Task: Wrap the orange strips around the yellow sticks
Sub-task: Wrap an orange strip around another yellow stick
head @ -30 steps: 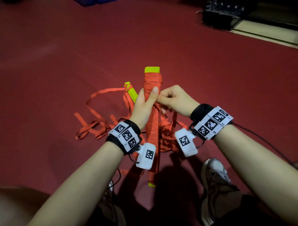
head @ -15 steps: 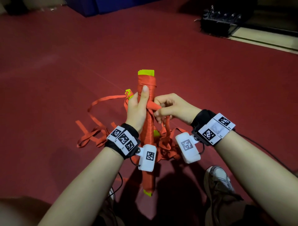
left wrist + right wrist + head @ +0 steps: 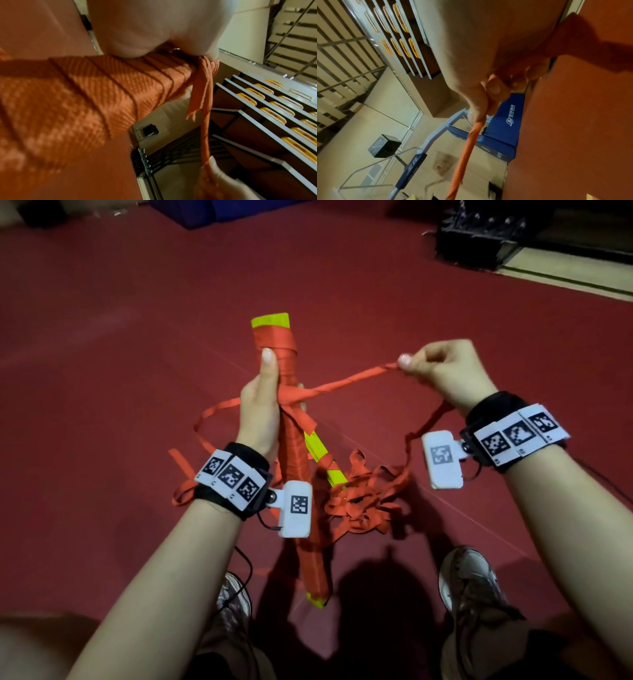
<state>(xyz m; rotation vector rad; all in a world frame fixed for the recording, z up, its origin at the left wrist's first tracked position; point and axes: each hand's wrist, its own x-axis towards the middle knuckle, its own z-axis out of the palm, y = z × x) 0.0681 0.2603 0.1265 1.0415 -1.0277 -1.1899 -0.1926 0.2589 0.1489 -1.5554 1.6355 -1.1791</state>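
A yellow stick [image 3: 270, 320], almost fully wound in orange strip, stands nearly upright in the head view. My left hand [image 3: 262, 409] grips its middle, thumb laid up along the wrapping [image 3: 106, 86]. From the stick an orange strip [image 3: 349, 380] runs taut to the right, where my right hand [image 3: 435, 368] pinches its end [image 3: 476, 129]. A second yellow stick [image 3: 323, 462], bare in its middle, lies on the floor behind, among a tangle of loose orange strips [image 3: 366, 501].
The red floor [image 3: 137, 337] spreads all around. My two shoes [image 3: 469, 583] stand at the bottom. A black metal rack [image 3: 479, 237] sits at the back right and a blue mat [image 3: 219, 213] at the back.
My right hand has moved away from the stick to the right, pulling the strip out taut. The stick has tilted slightly and my left thumb has slid up along it.
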